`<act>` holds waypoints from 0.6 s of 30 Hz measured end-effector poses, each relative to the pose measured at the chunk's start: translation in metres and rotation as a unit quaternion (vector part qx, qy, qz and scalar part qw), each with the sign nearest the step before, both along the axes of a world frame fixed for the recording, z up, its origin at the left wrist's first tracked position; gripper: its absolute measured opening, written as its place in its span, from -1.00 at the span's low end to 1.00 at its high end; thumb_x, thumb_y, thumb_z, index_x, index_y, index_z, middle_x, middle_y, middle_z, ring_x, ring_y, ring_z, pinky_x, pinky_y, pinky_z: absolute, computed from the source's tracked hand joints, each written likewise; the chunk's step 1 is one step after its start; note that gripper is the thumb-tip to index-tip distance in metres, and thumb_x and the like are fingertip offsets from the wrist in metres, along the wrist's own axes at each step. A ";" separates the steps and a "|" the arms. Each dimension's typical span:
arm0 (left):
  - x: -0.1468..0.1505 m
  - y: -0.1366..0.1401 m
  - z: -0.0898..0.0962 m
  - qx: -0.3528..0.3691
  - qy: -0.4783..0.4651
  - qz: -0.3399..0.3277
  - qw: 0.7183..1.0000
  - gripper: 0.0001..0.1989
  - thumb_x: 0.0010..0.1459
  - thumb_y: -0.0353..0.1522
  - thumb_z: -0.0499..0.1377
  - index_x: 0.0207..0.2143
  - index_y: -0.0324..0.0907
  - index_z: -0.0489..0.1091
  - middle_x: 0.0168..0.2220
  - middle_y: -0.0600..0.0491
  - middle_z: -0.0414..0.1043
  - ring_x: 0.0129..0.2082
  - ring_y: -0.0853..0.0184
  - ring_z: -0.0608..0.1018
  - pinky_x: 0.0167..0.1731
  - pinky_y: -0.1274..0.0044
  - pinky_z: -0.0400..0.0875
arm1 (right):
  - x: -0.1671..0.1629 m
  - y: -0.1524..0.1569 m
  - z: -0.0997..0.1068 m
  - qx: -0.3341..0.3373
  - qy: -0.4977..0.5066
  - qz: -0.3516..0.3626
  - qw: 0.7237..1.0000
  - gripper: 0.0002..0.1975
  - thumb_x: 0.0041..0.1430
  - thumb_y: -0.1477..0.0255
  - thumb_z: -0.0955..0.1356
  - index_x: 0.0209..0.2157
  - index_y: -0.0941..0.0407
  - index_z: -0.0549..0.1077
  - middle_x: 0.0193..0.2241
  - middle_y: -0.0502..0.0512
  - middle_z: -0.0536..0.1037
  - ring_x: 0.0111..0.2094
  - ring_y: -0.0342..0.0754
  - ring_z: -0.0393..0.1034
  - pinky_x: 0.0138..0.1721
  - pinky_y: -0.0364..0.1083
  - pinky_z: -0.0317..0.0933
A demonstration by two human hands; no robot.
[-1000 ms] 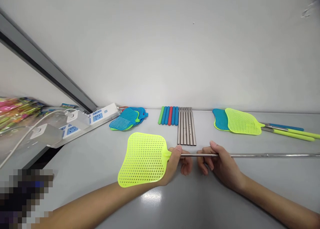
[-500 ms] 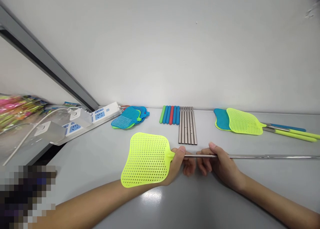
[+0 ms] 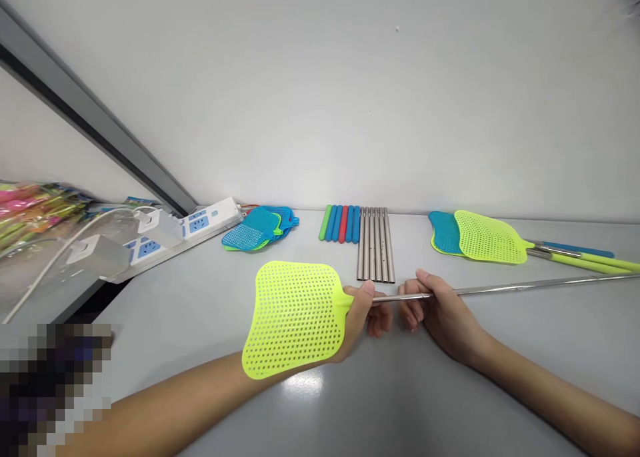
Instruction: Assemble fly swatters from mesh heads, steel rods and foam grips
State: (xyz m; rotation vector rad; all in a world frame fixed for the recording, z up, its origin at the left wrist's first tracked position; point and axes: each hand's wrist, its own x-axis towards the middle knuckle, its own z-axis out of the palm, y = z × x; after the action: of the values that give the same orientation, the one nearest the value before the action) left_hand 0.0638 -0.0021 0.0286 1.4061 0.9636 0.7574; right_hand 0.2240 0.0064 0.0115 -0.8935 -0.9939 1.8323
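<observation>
A yellow-green fly swatter (image 3: 297, 320) with a perforated head and a long, thin metal rod lies across both my hands. My left hand (image 3: 361, 314) is closed around the rod just where it joins the head, thumb on top. Farther along the rod, my right hand (image 3: 440, 310) grips it between thumb and fingers. From there the rod slants slightly upward and leaves the view at the right edge, so its far end is hidden. Just beyond my hands lies a row of several metal tubes (image 3: 375, 247).
Several coloured grips (image 3: 343, 224) lie beside the tubes. Loose swatter heads (image 3: 257, 229) are stacked at the left, near a white power strip (image 3: 200, 224) with plugs. At the right lie swatters with handles (image 3: 493, 237). Bagged colourful items (image 3: 40, 210) sit far left.
The rod's right part has tilted upward, away from me. Both hands keep their hold on the swatter, and the view has shifted slightly.
</observation>
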 end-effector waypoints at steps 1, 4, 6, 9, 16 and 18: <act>0.000 0.000 0.000 0.008 0.006 0.001 1.000 -0.45 0.19 -0.12 -0.25 -0.67 -0.19 0.28 -0.67 0.07 0.25 -0.61 0.41 0.32 -0.51 0.55 0.26 | 0.000 0.000 0.000 -0.001 -0.002 -0.001 1.000 -0.49 0.17 0.29 0.08 -0.78 0.13 0.25 -0.78 0.02 0.28 -0.67 -0.12 0.16 -0.54 -0.11 0.01; -0.001 0.001 -0.001 0.029 0.010 0.013 0.999 -0.45 0.20 -0.14 -0.25 -0.67 -0.18 0.29 -0.69 0.08 0.25 -0.62 0.41 0.32 -0.52 0.53 0.25 | 0.000 -0.001 0.000 0.004 -0.014 0.001 1.000 -0.50 0.17 0.27 0.09 -0.78 0.13 0.25 -0.78 0.01 0.28 -0.67 -0.13 0.16 -0.54 -0.11 0.00; 0.000 0.003 -0.002 0.027 0.007 0.027 0.999 -0.43 0.20 -0.15 -0.28 -0.68 -0.19 0.28 -0.70 0.07 0.24 -0.65 0.42 0.31 -0.54 0.52 0.23 | 0.000 -0.001 -0.002 0.011 -0.023 0.002 1.000 -0.50 0.17 0.26 0.09 -0.77 0.13 0.25 -0.78 0.01 0.27 -0.67 -0.13 0.16 -0.54 -0.12 0.00; 0.000 0.004 -0.003 0.029 0.021 0.068 0.997 -0.43 0.19 -0.16 -0.28 -0.70 -0.19 0.27 -0.74 0.08 0.21 -0.66 0.41 0.31 -0.52 0.52 0.22 | -0.001 -0.001 -0.002 0.021 -0.034 0.007 0.999 -0.50 0.18 0.26 0.10 -0.77 0.13 0.24 -0.78 0.00 0.27 -0.66 -0.13 0.16 -0.53 -0.12 0.01; -0.005 0.008 -0.007 0.040 0.068 0.201 0.976 -0.54 0.15 -0.20 -0.09 -0.75 -0.19 0.18 -0.77 0.16 0.13 -0.66 0.46 0.27 -0.55 0.59 0.16 | 0.000 0.001 0.003 -0.016 -0.014 0.005 1.000 -0.52 0.17 0.31 0.15 -0.79 0.14 0.19 -0.79 -0.01 0.24 -0.67 -0.16 0.12 -0.56 -0.13 -0.03; -0.005 0.010 -0.008 0.036 0.051 0.214 0.975 -0.53 0.14 -0.19 -0.07 -0.76 -0.19 0.15 -0.76 0.17 0.12 -0.66 0.47 0.26 -0.53 0.60 0.16 | 0.001 0.001 0.005 -0.036 0.009 -0.008 0.999 -0.53 0.15 0.33 0.18 -0.80 0.14 0.17 -0.79 -0.02 0.20 -0.68 -0.17 0.09 -0.56 -0.13 -0.04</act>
State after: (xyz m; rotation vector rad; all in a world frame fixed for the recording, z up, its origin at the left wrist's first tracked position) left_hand 0.0589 0.0078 0.0201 1.3227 1.3565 1.0525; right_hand 0.2253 0.0079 0.0168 -0.9240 -0.9134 1.8697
